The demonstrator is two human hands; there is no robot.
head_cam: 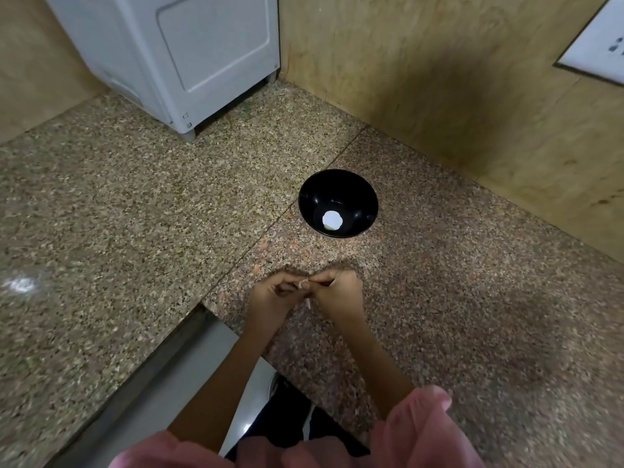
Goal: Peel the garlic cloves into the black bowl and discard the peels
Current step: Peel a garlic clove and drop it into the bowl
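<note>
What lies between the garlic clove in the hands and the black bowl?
Nothing visible does. The left hand and right hand pinch the clove just short of the bowl, and only counter shows between them. The bowl's top is uncovered.

Garlic clove — mostly hidden by curled fingers.

Speckled granite counter, plywood walls, white appliance.
</note>
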